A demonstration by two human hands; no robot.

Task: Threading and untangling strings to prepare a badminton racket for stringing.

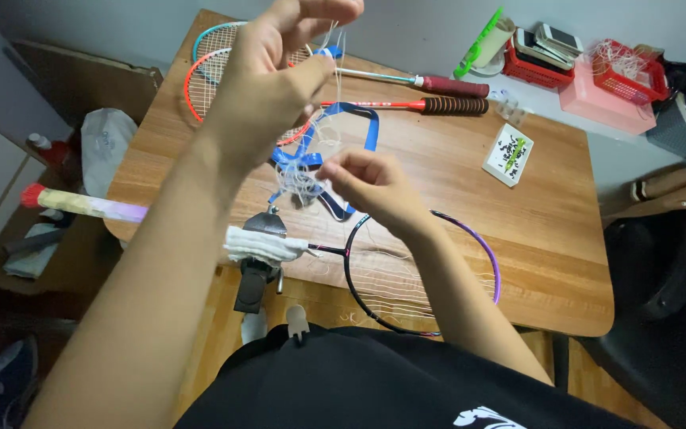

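Observation:
My left hand [275, 75] is raised above the wooden table [549, 214], fingers pinched on thin white racket string [329, 79] that hangs down. My right hand [371, 184] is lower, fingers closed on the same tangle of white string near a blue racket frame [368, 127]. Below my right wrist lies a black and purple badminton racket [422, 274] with cut white strings in its head. Its white-wrapped handle [267, 246] rests by a black clamp [254, 286] at the table's near edge.
Two more rackets [438, 94] with red and dark grips lie at the table's far side. A white card [510, 155], a pink tray with red baskets [613, 83] and a green tool [478, 40] sit at the right back. A colourful racket handle [81, 205] sticks out left.

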